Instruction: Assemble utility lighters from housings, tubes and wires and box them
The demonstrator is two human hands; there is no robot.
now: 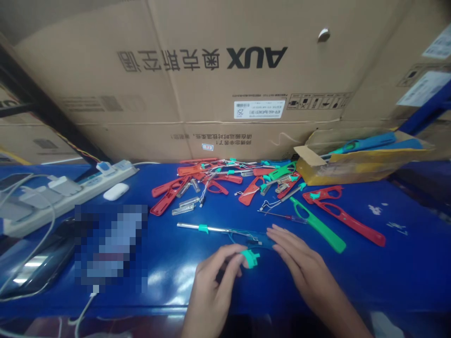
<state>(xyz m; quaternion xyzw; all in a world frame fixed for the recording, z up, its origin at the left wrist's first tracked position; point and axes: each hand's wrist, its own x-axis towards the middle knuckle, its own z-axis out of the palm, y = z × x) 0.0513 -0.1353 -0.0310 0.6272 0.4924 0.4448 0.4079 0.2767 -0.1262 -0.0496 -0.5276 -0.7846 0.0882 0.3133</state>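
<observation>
Between the thumb and fingers of my left hand [218, 274] is a small mint-green plastic trigger piece [251, 258]. My right hand [299, 258] lies with its fingers stretched out, the tips at the right end of a blue lighter casing half [266, 238]. A metal lighter tube [186, 226] with a green collar [203, 228] extends left from that casing, and thin wires and a small dark part lie in it. The casing's blue blends with the tabletop, so its outline is hard to make out.
Behind lies a pile of red casings [171, 195], clear fuel tanks [185, 206] and wires. A screwdriver [296, 218] and a green casing [322, 227] lie right, near an open carton [338, 171]. A power strip [116, 171] and phone [45, 258] sit left.
</observation>
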